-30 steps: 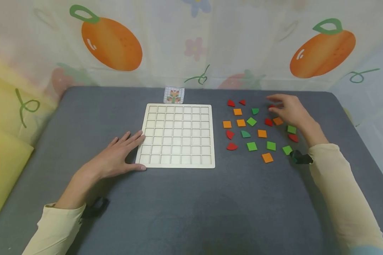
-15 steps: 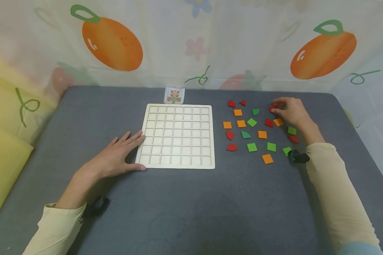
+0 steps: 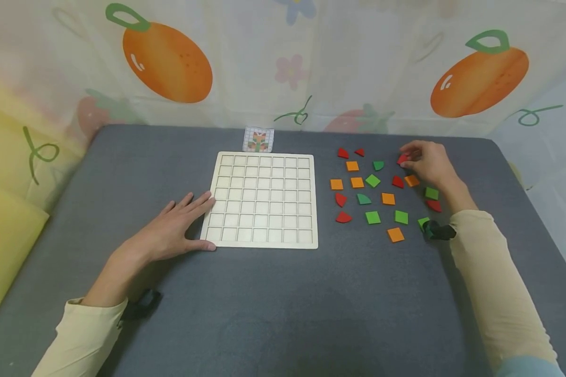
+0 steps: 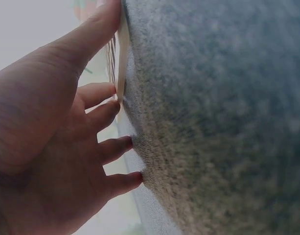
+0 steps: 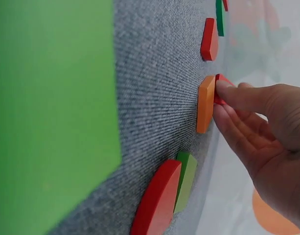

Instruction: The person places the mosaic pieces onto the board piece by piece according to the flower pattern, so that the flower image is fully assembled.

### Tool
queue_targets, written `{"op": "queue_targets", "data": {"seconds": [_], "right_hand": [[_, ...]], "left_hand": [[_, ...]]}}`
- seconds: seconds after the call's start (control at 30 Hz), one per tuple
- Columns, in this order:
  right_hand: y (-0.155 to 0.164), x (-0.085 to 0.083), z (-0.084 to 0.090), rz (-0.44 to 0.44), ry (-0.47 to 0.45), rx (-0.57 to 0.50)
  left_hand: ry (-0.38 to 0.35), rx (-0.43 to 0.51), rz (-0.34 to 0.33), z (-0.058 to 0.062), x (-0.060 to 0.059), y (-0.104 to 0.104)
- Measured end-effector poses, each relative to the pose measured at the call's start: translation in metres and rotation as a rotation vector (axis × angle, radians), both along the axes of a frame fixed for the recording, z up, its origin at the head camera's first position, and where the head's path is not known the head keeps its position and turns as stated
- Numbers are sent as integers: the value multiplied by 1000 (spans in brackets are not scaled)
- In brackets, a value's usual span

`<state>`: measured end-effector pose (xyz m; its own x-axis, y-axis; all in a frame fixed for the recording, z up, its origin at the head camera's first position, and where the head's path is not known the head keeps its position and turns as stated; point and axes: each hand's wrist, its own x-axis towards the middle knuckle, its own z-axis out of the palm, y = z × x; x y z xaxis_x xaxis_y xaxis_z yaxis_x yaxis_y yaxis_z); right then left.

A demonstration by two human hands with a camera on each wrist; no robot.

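Observation:
At the far right of the table my right hand pinches a red piece between thumb and fingers. In the right wrist view that red piece shows at the thumb tip, just behind an orange square tile. My left hand lies with fingers spread at the left edge of a pale wooden grid board. The left wrist view has the thumb and two fingertips of the left hand at the side of the board, the other fingertips on the cloth.
Right of the board lie several tiles: orange squares such as this orange tile, green squares like this green tile, dark green quarter-rounds and red pieces. A small pattern card lies behind the board.
My right hand has come down on the red piece, and its fingers have closed from spread to a pinch. The left hand stays at the board.

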<state>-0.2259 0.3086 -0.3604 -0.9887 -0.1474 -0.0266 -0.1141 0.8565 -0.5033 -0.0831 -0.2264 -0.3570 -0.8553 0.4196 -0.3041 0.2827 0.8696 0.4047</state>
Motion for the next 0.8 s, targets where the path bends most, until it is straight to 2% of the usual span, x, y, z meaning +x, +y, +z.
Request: {"op": "queue_targets", "data": {"seconds": [0.37, 0.8], "right_hand": [[4, 2, 1, -2, 0, -14], [-4, 6, 9, 40, -17, 15]], "left_hand": [[-12, -5, -1, 2, -1, 1], [-12, -2, -5, 3, -1, 0]]}}
